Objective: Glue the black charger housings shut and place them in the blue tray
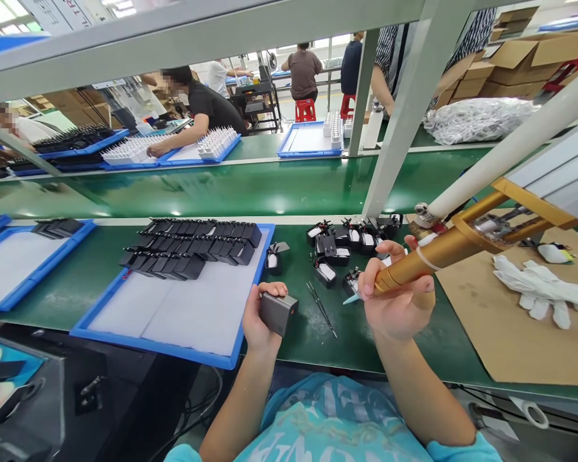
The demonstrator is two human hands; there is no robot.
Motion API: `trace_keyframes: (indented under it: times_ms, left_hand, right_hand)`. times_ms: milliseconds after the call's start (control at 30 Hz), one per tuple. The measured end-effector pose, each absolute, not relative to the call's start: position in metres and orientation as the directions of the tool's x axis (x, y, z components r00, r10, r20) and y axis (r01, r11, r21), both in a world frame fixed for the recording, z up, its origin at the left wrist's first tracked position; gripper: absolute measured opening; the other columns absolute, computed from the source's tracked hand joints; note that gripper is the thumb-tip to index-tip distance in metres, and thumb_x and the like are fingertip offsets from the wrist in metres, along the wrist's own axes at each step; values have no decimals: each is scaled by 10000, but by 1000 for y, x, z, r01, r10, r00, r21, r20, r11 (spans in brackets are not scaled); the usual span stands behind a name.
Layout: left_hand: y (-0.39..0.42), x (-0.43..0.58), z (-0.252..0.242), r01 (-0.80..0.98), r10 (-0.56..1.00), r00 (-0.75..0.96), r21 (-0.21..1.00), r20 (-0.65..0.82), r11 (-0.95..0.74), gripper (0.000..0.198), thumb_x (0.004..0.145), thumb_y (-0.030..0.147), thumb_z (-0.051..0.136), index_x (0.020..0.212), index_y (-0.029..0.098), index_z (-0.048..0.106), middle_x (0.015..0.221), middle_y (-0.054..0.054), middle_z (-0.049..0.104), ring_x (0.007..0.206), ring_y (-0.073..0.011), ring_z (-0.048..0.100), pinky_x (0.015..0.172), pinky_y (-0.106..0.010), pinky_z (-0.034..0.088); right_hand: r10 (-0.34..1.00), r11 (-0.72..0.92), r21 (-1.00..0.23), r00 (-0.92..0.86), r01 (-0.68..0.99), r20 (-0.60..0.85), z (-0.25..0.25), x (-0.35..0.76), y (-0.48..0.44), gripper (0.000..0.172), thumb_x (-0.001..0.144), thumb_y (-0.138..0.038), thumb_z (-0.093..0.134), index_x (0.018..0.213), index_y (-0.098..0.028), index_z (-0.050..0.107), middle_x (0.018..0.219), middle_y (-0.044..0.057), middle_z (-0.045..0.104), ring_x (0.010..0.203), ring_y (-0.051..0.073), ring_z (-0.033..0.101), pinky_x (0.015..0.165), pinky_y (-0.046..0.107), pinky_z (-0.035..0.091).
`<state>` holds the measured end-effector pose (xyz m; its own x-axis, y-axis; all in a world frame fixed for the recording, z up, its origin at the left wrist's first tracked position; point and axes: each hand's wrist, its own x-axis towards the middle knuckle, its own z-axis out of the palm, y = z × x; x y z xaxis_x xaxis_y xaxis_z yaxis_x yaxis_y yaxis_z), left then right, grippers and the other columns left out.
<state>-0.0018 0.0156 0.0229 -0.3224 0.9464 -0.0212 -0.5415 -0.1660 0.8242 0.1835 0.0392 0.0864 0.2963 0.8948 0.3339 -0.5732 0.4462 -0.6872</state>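
Left hand [260, 321] holds a dark charger [278, 312] in a closed grip; right hand [397, 298] grips a gold tool [443, 251], just right of it, above the green worktop [313, 333].

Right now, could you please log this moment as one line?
left hand: holds grey charger | right hand: holds gold tool | tweezers: on table

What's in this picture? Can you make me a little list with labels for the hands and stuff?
left hand: holds a dark grey charger block
right hand: grips a gold tool
blue tray: rows of black chargers at its far end
green table: tweezers and loose open chargers
cardboard sheet: white gloves on it
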Motion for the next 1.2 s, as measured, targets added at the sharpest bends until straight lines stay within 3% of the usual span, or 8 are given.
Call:
trace_keyframes:
  times_ms: [100, 200, 300, 367, 600, 833, 1033, 1200]
  left_hand:
    - [13, -11, 23, -389, 927, -368, 893, 75, -227, 394, 916, 434, 450, 658, 196, 631, 698, -31, 590, 761, -180, 571, 744, -306, 460]
    - [11, -19, 22, 85, 885, -356, 954, 299, -288, 368, 945, 394, 418, 745, 212, 667, 797, -45, 637, 824, -208, 569, 790, -335, 438]
    - [13, -23, 16, 634, 883, -147, 728, 446, -262, 201, 909, 331, 523, 819, 237, 676, 836, -52, 671, 890, -251, 546, 862, -384, 394]
    - [18, -23, 9, 768, 907, -8, 584, 422, -265, 145, 900, 293, 537, 847, 235, 659, 839, -64, 673, 884, -264, 551, 840, -392, 399]
    - [24, -30, 2, 866, 937, 193, 398, 291, -302, 176, 910, 276, 521, 1058, 197, 573, 1034, -88, 649, 1016, -275, 574, 898, -438, 452]
    - [13, -29, 11, 841, 924, 139, 450, 356, -300, 707, 809, 400, 693, 1390, 237, 325, 1432, -139, 432, 1319, -308, 418, 1062, -500, 392]
    - [-8, -38, -2, 828, 860, -11, 487, 510, -278, 355, 812, 357, 695, 1076, 220, 502, 1316, -136, 509, 1205, -294, 514, 968, -477, 472]
    - [-13, -40, -16, 897, 854, 71, 341, 515, -281, 390, 846, 326, 664, 1207, 236, 547, 1378, -128, 487, 1263, -312, 468, 1023, -495, 437]
  right_hand:
    - [895, 447, -673, 297, -590, 334, 86, 183, 40, 354, 792, -542, 579, 1073, -330, 546, 989, -18, 530, 428, 60, 504, 312, 227, 359]
    - [897, 441, -668, 293, -599, 330, 86, 183, 40, 363, 797, -538, 577, 1092, -330, 541, 994, -19, 531, 434, 60, 506, 317, 224, 357]
    - [899, 437, -671, 289, -599, 328, 86, 183, 39, 362, 799, -538, 572, 1095, -333, 537, 993, -20, 531, 437, 60, 504, 320, 225, 359]
    - [899, 437, -667, 286, -603, 331, 85, 183, 38, 363, 799, -530, 580, 1100, -333, 539, 991, -20, 532, 439, 62, 510, 323, 227, 360]
    - [899, 438, -657, 274, -614, 343, 85, 185, 39, 380, 796, -524, 604, 1111, -318, 551, 994, -18, 536, 439, 70, 528, 324, 234, 357]
    - [894, 447, -660, 284, -604, 347, 85, 185, 40, 387, 794, -532, 603, 1113, -320, 550, 991, -23, 538, 439, 67, 526, 328, 233, 360]
    - [894, 448, -660, 292, -603, 340, 86, 185, 39, 372, 797, -526, 604, 1094, -307, 557, 972, -22, 546, 440, 69, 527, 342, 230, 364]
    - [891, 454, -667, 299, -591, 342, 85, 185, 40, 395, 792, -532, 602, 1107, -300, 547, 969, -19, 549, 429, 73, 526, 332, 232, 357]
